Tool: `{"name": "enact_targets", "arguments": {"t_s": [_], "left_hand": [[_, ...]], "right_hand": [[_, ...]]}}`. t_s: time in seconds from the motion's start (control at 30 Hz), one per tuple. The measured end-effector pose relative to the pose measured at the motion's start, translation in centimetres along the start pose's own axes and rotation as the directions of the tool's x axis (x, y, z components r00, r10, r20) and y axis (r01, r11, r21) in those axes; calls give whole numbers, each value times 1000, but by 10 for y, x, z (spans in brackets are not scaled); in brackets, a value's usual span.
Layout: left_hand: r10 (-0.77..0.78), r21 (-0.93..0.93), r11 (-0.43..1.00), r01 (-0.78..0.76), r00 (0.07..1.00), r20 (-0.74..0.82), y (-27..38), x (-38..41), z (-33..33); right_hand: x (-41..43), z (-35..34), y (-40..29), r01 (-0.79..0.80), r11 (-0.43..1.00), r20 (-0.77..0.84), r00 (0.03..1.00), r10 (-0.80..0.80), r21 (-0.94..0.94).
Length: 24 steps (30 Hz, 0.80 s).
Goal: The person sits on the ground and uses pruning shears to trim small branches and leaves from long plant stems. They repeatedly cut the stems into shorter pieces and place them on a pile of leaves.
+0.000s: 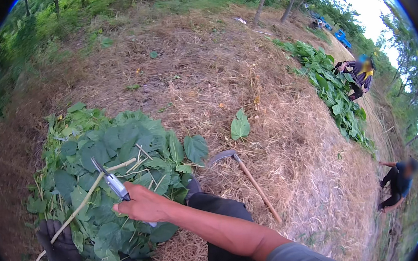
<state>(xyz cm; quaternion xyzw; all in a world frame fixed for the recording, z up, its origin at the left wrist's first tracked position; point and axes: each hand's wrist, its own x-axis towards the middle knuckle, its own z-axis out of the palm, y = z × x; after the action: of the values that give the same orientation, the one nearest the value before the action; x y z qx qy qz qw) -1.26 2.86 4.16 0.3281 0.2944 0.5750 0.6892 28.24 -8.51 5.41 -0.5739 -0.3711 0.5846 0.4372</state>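
Observation:
My left hand (61, 254), in a dark grey glove, holds a long, peeled-looking pale branch (82, 205) that rises to the right over the leaves. My bare right hand (140, 203) grips silver and black electric pruning shears (114, 185). Their jaws meet the branch near its upper end; whether the blades enclose it cannot be made out. Below both hands spreads a heap of broad green leaves (119, 143). Several short cut stick pieces (142, 163) lie on top of it. My legs are on either side of the heap's near edge.
Right of the heap, a sickle (256, 186) with a wooden handle lies on dry straw (303, 166). One loose leaf (240, 125) lies beyond it. A long row of leafy cuttings (325, 81) runs at the right, with one person (360, 74) beside it and another person (398, 180) nearer.

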Motion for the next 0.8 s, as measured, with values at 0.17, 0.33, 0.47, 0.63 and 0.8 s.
{"name": "enact_targets", "arguments": {"t_s": [0.17,0.33,0.47,0.63,0.8], "left_hand": [[-2,24,1000,6,991,-137,-5,4,9],[-4,59,998,18,976,-220,-1,5,14],[3,96,995,21,970,-244,2,7,15],[11,118,993,26,951,-308,11,8,16],[-6,106,994,19,994,-113,2,10,-3]], "right_hand": [[-1,-7,5,98,976,-96,988,-119,-195],[-2,-14,3,82,936,-91,989,-120,-342],[-7,-20,1,95,868,-78,985,-151,-487],[-7,-20,3,89,766,-60,984,-165,-637],[0,-21,11,33,902,-93,992,-81,-431]]}}
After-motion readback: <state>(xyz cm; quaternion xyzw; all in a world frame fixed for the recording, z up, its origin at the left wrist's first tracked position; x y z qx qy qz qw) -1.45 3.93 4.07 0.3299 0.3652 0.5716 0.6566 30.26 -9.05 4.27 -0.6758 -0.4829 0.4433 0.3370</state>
